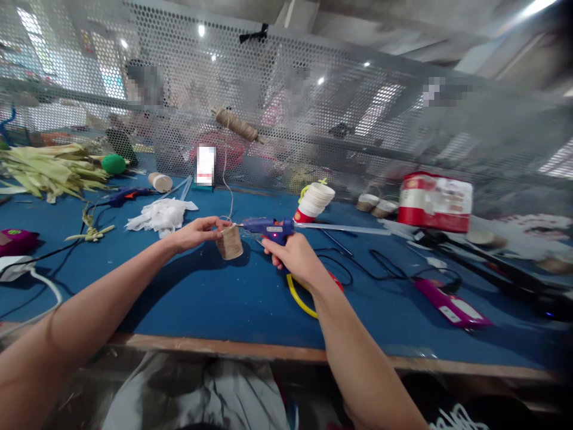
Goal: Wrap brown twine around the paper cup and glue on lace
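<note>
Left hand point(194, 233) pinching twine-wrapped cup point(230, 242) at rim. Right hand point(293, 254) gripping blue glue gun point(268, 228), nozzle touching cup. Both above blue table point(215, 304).

Bright overhead lights (edges seemingly warped, blurred)

Single head-worn view, forward and down across the blue table point(233, 304) (near its front edge).

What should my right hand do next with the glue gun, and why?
Probably squeeze a small dot of glue at the rim of the twine-wrapped cup: the glue gun points its nozzle there, the left hand steadies it, and a twine strand rises from it.
</note>
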`<action>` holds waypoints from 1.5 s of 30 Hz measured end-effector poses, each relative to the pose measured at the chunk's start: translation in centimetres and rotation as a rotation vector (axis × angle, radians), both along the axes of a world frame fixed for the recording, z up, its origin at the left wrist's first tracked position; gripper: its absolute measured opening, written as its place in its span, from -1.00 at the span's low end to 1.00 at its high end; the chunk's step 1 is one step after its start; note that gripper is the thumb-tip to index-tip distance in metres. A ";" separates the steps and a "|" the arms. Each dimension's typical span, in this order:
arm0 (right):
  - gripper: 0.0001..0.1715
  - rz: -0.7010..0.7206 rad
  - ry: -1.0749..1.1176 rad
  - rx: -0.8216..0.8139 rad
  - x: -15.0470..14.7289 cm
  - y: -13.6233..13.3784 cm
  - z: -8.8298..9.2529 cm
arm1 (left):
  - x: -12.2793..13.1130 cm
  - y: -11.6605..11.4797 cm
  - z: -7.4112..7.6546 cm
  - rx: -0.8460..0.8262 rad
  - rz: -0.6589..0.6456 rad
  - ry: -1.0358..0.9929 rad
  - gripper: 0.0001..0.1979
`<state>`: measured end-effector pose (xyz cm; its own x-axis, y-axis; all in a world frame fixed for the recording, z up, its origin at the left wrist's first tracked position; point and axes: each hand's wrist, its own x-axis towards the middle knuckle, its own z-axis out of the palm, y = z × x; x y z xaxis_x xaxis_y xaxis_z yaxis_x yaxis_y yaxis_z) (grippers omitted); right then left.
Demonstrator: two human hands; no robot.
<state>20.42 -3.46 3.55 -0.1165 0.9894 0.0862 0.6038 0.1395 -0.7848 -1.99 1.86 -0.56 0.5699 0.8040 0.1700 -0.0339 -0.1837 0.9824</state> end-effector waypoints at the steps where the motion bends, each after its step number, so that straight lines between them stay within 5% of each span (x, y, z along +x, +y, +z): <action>1: -0.72 -0.004 0.004 -0.002 0.0 0.0 0.0 | 0.0 0.0 0.0 0.002 0.001 0.001 -0.81; 45: -0.79 0.019 -0.051 -0.051 -1.2 -1.2 0.7 | 0.1 0.0 -0.1 0.010 0.006 0.001 -0.79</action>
